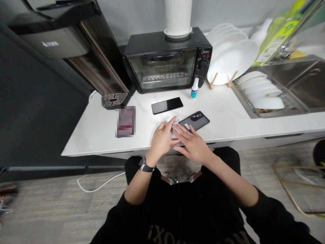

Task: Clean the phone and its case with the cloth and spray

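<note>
One whitish wad [175, 127] is being partly covered by the left hand [162, 137] and right hand [194, 144] over the counter [223, 115]; whether either is being clamped on it cannot be told. Nearby, two phones, a grey phone [195, 120] and a black phone [167, 105], and one spray bottle [194, 89] are being supported.

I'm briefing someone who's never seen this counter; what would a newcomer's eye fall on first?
Probably the left hand and right hand, close together at the front edge of the counter, beside a grey phone lying camera side up. Behind them stands a black toaster oven with a tall white container on top; to its right, white plates stand on edge.
</note>
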A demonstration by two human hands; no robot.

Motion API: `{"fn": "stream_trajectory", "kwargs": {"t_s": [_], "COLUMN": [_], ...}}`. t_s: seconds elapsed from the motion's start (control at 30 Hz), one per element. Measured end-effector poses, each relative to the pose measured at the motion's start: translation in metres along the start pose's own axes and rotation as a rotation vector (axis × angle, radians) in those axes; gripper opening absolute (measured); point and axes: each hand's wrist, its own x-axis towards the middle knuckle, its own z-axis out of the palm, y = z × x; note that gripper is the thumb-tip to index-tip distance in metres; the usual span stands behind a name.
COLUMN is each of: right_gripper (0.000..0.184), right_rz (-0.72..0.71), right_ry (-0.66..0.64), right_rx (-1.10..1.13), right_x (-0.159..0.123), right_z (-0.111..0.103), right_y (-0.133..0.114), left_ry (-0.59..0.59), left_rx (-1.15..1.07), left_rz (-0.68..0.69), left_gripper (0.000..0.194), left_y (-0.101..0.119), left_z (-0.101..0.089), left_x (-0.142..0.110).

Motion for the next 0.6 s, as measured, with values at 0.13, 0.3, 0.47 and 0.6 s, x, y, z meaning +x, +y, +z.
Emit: {"fn": "stream_trajectory", "kwargs": {"t_s": [0.13,0.3,0.47,0.6], "right_gripper": [0.075,0.089,0.091,0.080], "right_rz": [0.233,0.304,-0.028,0.068], "right_ry": [0.102,0.139,0.014,0.039], "right_rx": [-0.106,-0.105,0.046,-0.035], "right_x": [-0.009,-0.008,-0.003,-0.013], "right_z": [-0.017,-0.014,0.002,-0.011], "right_y": [0.058,0.064,0.001,0.034], "left_ry": [0.012,0.011,0.001,0.009], "left_rx": [-0.036,-0.037,-0.017,-0.035], "left_rz": [0.069,0.061,0.026,0.054], "left_gripper": [0.107,0.106,0.100,0.105], "left_y": [0.003,0.004,0.002,0.004], "left_z": [-0.001,-0.001,-0.001,-0.002], "left_x": [0.001,0.002,0.001,0.001]}}
